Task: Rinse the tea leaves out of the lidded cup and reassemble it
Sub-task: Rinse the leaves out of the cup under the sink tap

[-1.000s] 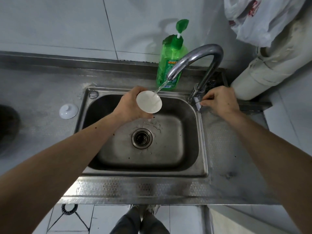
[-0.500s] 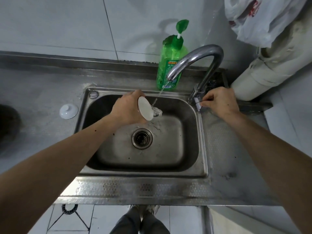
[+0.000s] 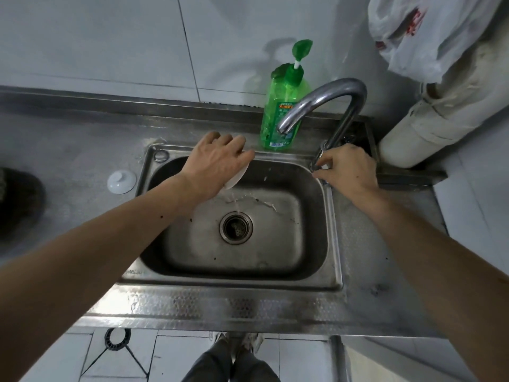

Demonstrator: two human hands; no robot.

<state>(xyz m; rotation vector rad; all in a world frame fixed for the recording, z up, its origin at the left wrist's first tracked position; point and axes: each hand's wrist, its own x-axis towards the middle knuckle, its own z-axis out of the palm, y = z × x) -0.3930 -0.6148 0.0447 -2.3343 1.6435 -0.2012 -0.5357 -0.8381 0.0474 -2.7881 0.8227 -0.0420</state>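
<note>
My left hand (image 3: 217,164) holds the white cup (image 3: 236,176) upside down over the back left of the steel sink (image 3: 242,279). Only the cup's rim shows under my palm. Water pours from the cup and runs down toward the drain (image 3: 236,227). The cup's white lid (image 3: 121,181) lies knob-up on the counter left of the sink. My right hand (image 3: 347,172) grips the tap handle (image 3: 321,165) at the base of the curved tap (image 3: 327,100). No water comes from the spout.
A green soap pump bottle (image 3: 283,111) stands behind the sink, just left of the spout. A white pipe (image 3: 429,117) and a plastic bag (image 3: 429,31) fill the right corner. A dark object (image 3: 19,202) sits at the counter's left edge.
My left hand has turned the cup from mouth-up under the stream to upside down, dumping its water. The stream from the tap has stopped. My right hand stays on the handle.
</note>
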